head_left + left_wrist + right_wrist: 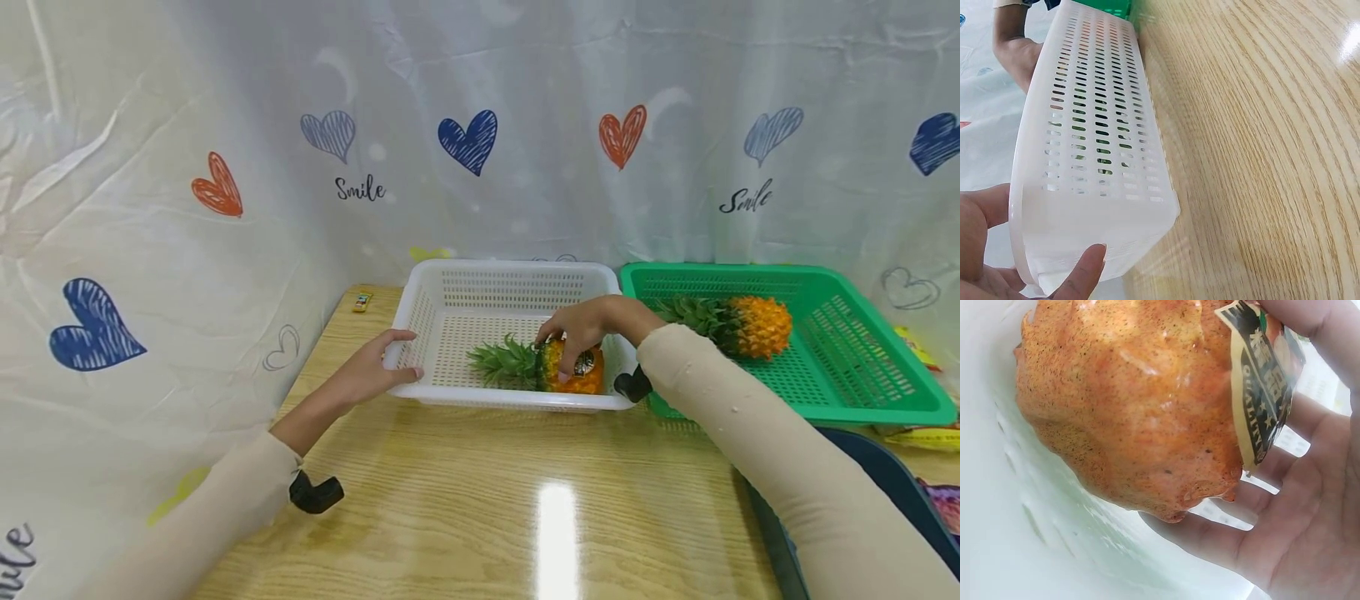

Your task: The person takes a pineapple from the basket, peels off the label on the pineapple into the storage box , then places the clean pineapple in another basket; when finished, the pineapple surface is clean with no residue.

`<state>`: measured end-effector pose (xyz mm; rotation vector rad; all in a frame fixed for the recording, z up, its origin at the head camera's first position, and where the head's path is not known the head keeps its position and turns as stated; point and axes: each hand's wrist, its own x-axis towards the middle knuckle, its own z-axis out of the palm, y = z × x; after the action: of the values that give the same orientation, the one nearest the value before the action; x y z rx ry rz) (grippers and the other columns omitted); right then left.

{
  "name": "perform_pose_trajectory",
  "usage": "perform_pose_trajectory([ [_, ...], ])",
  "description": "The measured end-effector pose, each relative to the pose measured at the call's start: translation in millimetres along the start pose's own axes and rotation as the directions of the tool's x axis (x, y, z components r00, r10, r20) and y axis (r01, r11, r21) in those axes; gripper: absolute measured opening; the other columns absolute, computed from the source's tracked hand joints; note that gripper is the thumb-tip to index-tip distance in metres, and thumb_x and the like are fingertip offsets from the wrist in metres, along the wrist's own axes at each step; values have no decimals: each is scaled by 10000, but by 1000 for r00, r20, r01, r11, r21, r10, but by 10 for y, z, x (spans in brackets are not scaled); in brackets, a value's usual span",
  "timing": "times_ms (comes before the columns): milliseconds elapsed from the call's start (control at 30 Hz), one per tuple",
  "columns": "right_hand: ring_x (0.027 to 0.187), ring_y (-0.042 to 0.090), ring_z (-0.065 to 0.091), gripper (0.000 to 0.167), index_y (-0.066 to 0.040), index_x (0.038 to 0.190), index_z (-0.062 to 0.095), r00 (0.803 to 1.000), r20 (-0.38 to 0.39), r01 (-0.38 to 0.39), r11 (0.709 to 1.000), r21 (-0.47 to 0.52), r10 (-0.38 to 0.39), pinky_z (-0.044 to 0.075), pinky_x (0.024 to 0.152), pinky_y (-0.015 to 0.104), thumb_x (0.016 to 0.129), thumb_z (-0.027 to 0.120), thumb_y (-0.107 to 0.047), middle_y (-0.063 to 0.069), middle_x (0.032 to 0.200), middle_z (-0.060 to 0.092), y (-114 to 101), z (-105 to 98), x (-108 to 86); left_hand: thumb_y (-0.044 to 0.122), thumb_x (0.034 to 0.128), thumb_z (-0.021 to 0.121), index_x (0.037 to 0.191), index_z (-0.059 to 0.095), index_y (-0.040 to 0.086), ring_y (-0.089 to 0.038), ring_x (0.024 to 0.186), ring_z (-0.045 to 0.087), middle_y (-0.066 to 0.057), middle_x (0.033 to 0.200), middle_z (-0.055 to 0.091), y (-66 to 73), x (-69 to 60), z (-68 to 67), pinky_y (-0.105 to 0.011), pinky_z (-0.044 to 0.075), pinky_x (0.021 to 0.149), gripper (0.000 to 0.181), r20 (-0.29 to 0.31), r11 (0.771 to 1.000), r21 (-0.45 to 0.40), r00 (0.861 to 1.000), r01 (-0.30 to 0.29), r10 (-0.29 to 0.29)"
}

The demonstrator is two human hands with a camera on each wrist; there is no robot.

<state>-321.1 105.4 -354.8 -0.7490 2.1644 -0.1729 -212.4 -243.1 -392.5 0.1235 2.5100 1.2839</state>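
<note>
A pineapple (587, 382) with a black and gold label lies on its side in a white plastic basket (495, 398), its green crown pointing left. My right hand (588, 327) grips its orange body from above. In the right wrist view the fingers curl around the pineapple (1129, 406), beside the label (1257, 394). My left hand (367, 371) holds the white basket at its left front corner. The left wrist view shows fingers on both sides of that corner. Another pineapple (761, 327) lies in the green basket (892, 414) to the right, crown toward the left.
The baskets stand side by side on a wooden table (450, 500), against a curtain (555, 192) printed with hearts. A small yellow packet (362, 302) lies at the table's back left. A dark container (873, 467) and colourful packages (926, 437) are at the right.
</note>
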Motion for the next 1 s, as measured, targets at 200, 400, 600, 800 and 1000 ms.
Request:
perform_pose_trajectory([
  [200, 1453, 370, 352, 917, -179, 1559, 372, 1000, 10, -14, 1000, 13, 14, 415, 1101, 523, 815, 810, -490, 160, 1606, 319, -33, 10, 18, 275, 937, 717, 1548, 336, 109, -341, 1228, 577, -233, 1415, 512, -16, -16, -6, -471, 481, 984, 739, 6, 1000, 1, 1000, -9, 9],
  [400, 1436, 360, 376, 891, -163, 1553, 381, 1000, -3, -11, 999, -35, 11, 420, 1097, 516, 828, 804, -464, 148, 1598, 337, -63, 16, 26, 283, 940, 715, 1553, 327, 117, -343, 1232, 577, -240, 1420, 509, -7, -38, -9, -471, 481, 984, 744, 13, 1000, -4, 1000, -15, 15],
  [600, 1421, 357, 394, 892, -157, 1555, 371, 1000, -12, -17, 999, -51, 16, 438, 1078, 510, 834, 799, -462, 150, 1586, 353, -73, 21, 31, 299, 928, 735, 1550, 317, 84, -307, 1172, 614, -243, 1359, 564, -37, -14, -16, -425, 492, 948, 779, 22, 999, 0, 999, -37, 37],
  [800, 1423, 350, 394, 886, -166, 1549, 384, 1000, -18, -11, 999, -34, 10, 437, 1076, 509, 833, 793, -488, 139, 1595, 343, -70, 28, 29, 323, 910, 757, 1550, 317, 87, -316, 1194, 599, -239, 1368, 559, -38, -9, -14, -441, 478, 968, 811, 24, 999, 11, 999, -39, 39],
  [1000, 1386, 327, 431, 859, -180, 1535, 407, 999, -37, 11, 1000, -24, -11, 457, 1049, 494, 832, 782, -500, 125, 1573, 370, -90, 11, 22, 324, 908, 758, 1551, 315, 93, -339, 1223, 579, -244, 1386, 541, -33, -13, -9, -471, 464, 996, 814, 23, 999, 5, 999, -31, 31],
])
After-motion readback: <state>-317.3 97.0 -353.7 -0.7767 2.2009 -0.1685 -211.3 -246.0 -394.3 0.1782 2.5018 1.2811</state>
